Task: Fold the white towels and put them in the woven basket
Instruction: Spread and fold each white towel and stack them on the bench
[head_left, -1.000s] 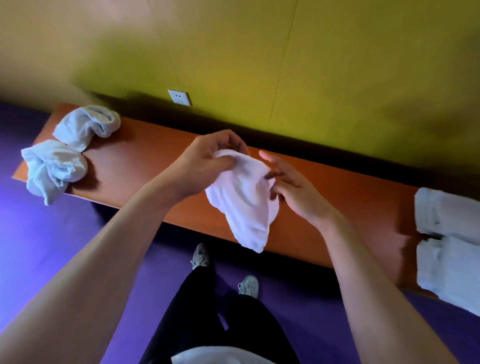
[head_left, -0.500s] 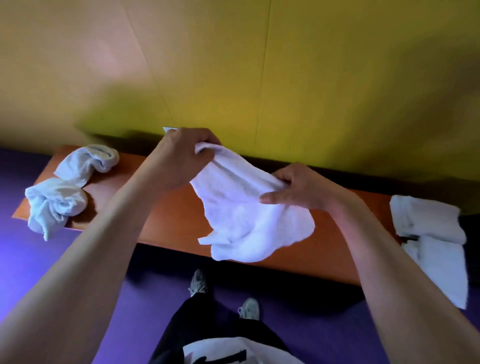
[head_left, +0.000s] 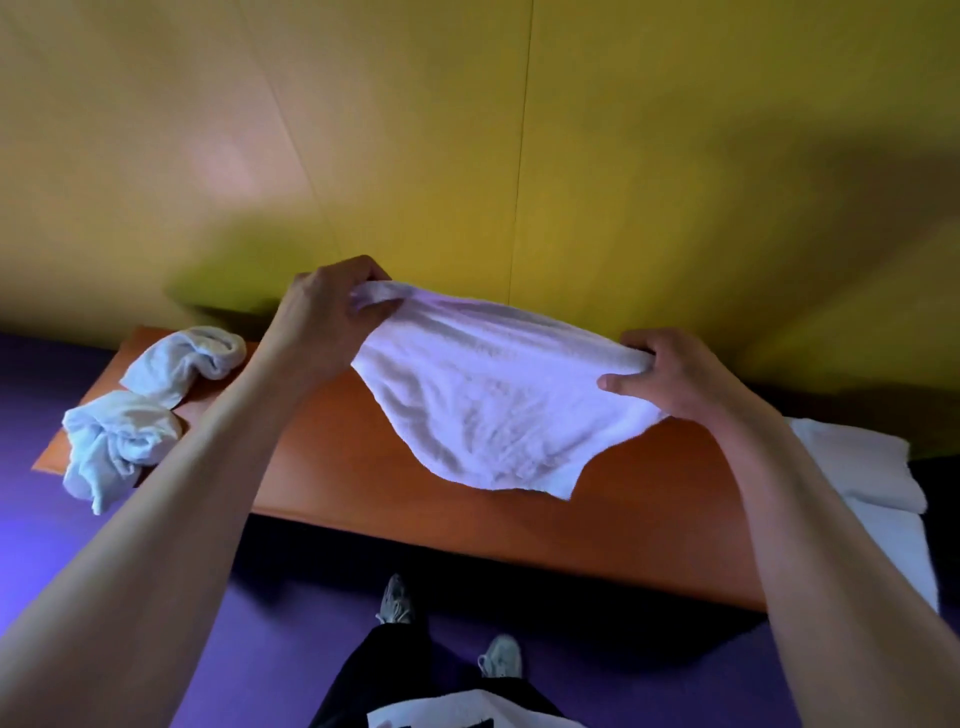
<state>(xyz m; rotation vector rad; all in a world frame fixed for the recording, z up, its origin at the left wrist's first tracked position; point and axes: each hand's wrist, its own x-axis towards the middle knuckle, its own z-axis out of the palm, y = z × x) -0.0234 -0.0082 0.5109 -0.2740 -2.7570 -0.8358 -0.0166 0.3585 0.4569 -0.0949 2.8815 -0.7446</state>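
A white towel (head_left: 498, 405) hangs spread out in the air above the orange table (head_left: 613, 514). My left hand (head_left: 327, 306) pinches its upper left corner. At the upper right edge my right hand (head_left: 670, 374) grips the cloth, thumb in front. The top edge is stretched between both hands and the rest sags toward the table. Two crumpled white towels (head_left: 156, 395) lie at the table's left end. Folded white towels (head_left: 878, 467) lie at the right end, partly behind my right forearm. No woven basket is in view.
A yellow wall (head_left: 519, 156) rises right behind the table. Purple floor (head_left: 270, 623) lies in front, with my legs and shoes (head_left: 447, 629) close to the table's front edge.
My hands have drawn apart, the right one sliding right along the edge, so the bunched towel is now stretched open. The towel has been lifted higher and the view has tilted up.
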